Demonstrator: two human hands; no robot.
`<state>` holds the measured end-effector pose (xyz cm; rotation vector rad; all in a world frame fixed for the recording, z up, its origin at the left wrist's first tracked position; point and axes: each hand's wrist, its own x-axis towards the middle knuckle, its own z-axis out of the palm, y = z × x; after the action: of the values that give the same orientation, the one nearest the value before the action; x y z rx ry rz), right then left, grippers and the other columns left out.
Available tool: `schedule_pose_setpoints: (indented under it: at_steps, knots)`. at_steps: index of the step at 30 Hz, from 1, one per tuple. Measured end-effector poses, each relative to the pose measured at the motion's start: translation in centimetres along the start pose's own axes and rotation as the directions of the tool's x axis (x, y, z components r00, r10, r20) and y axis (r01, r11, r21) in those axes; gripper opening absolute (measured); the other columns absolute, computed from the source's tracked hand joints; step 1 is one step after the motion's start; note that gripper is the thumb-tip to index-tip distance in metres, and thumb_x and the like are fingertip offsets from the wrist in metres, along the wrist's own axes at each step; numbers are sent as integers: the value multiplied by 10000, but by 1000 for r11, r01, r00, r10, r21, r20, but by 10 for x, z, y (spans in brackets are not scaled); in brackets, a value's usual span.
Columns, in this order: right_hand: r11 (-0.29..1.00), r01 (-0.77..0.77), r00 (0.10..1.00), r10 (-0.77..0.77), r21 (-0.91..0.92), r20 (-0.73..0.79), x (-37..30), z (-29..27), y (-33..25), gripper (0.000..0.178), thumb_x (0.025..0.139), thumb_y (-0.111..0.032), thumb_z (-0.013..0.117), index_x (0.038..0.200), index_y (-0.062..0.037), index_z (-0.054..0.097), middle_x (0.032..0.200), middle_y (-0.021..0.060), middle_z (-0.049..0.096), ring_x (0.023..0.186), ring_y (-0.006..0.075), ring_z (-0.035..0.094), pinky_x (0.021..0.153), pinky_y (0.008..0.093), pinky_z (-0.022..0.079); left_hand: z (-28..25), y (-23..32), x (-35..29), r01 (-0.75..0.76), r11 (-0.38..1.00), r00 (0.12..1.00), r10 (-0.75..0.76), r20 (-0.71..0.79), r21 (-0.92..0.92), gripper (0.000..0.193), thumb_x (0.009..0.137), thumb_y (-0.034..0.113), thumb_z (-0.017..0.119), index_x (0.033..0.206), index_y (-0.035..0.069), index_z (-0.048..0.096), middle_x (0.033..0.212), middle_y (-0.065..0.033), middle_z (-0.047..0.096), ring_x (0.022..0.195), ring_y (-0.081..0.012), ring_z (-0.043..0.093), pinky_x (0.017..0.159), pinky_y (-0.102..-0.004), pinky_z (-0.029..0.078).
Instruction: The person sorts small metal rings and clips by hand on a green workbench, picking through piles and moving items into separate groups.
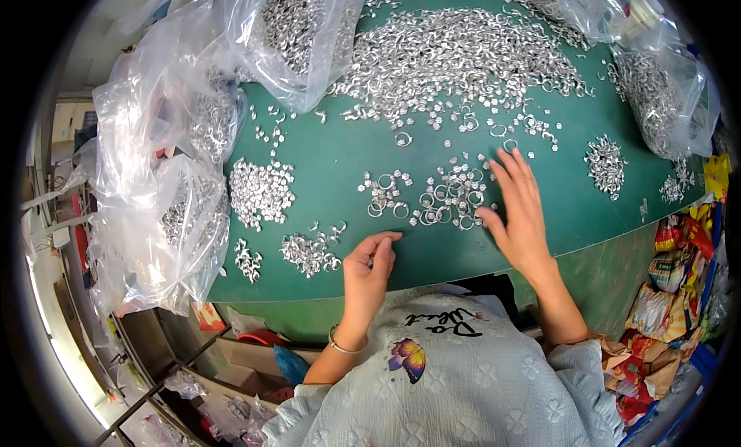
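My right hand (522, 211) lies with its fingers stretched out at the right side of a pile of silver rings and small metal pieces (450, 198). Its thumb touches or nearly touches the edge of that pile. Close to the table's front edge, my left hand (371, 268) is closed, thumb against the bent fingers; whatever it holds, if anything, is hidden. A smaller cluster of rings and bits (384, 192) sits beyond it. Left of this hand is a heap of small curved silver pieces (309, 252).
A large mound of silver pieces (463, 57) covers the far part of the green table (340, 142). Clear plastic bags of parts (174, 215) line the left side, and another bag (656, 99) stands at right. Smaller heaps (262, 191) (606, 165) flank the middle.
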<state>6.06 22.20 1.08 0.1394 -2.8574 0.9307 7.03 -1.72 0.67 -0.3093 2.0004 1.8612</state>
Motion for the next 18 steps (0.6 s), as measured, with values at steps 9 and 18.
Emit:
schedule_pose_setpoints:
  at_steps: [9,18]
  knots:
    - [996,81,996,-82,-24,-21,8,21,-1,581,750,-131,670,1265,4,436,1365,182,363,1295,379,296,1041,453,294,-4,-1,-2,-170,904,979,201,-37,392,199,881,57,533,1076,26,564,615,-106,555,489,-143,482,486,-271,396]
    - [975,159,969,-184,157,166,20,19,-14,513,787,-142,645,1245,-5,461,1353,164,385,1302,350,303,1038,448,303,-11,13,31,-205,748,937,336,-94,631,411,856,28,531,1247,-39,421,631,-157,579,502,-247,550,498,-327,420]
